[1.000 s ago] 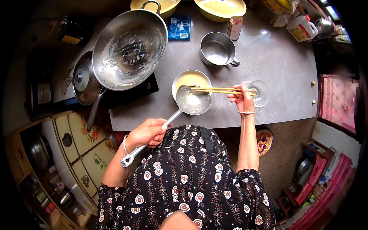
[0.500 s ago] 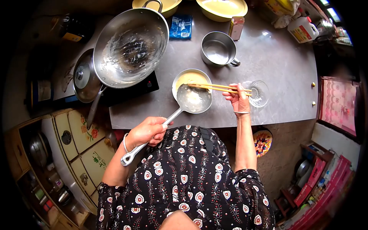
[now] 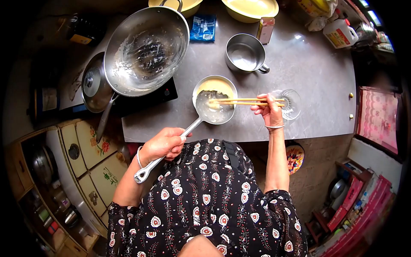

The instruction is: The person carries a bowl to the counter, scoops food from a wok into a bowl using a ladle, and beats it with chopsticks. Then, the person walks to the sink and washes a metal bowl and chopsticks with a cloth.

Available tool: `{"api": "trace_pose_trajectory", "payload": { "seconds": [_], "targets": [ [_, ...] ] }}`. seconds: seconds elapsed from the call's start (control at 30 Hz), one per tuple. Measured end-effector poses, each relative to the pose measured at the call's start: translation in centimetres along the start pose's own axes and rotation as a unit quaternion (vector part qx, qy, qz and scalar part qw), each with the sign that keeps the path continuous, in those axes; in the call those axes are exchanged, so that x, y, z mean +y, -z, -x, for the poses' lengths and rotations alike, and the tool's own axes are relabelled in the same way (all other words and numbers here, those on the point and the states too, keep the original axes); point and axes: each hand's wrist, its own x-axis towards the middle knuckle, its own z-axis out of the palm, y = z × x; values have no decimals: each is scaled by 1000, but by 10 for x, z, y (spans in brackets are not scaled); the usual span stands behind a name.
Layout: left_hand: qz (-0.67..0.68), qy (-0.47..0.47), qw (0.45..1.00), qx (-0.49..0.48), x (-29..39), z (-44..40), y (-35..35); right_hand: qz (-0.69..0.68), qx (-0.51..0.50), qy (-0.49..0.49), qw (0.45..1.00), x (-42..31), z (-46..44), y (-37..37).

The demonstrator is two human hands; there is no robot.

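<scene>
My left hand [image 3: 165, 145] is closed round the handle of a metal ladle [image 3: 216, 115]. The ladle's wide bowl is tilted over the near side of a bowl [image 3: 233, 87] holding yellow batter [image 3: 216, 82]. Pale residue clings to the inside of the ladle. Pinched in my right hand [image 3: 269, 110] is a pair of wooden chopsticks [image 3: 244, 102], laid nearly level with their tips inside the ladle, touching the residue. A clear glass [image 3: 292, 105] stands just behind the right hand, partly covered by the chopstick ends.
A large wok [image 3: 147, 51] with smeared residue rests at the left above a black cooktop [image 3: 169, 91], beside a lid [image 3: 90, 85]. A steel pot [image 3: 245, 53], a small box [image 3: 266, 31], a blue packet [image 3: 203, 28] and yellow basins [image 3: 252, 8] stand farther back.
The chopsticks have moved down from the ladle's far rim into its bowl. The ladle stays nearly in place, with the left hand still on its handle.
</scene>
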Motion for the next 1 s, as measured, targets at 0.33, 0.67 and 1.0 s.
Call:
{"api": "trace_pose_trajectory", "payload": {
  "seconds": [0.33, 0.67, 1.0],
  "targets": [
    [-84, -16, 996, 9, 14, 6, -6, 17, 18, -4, 1000, -1, 6, -6],
    [-82, -13, 996, 25, 30, 15, -9, 26, 44, -5, 999, 5, 7, -2],
    [-7, -1, 1000, 11, 38, 15, -5, 10, 90, 40, 995, 11, 6, -6]
  ]
}}
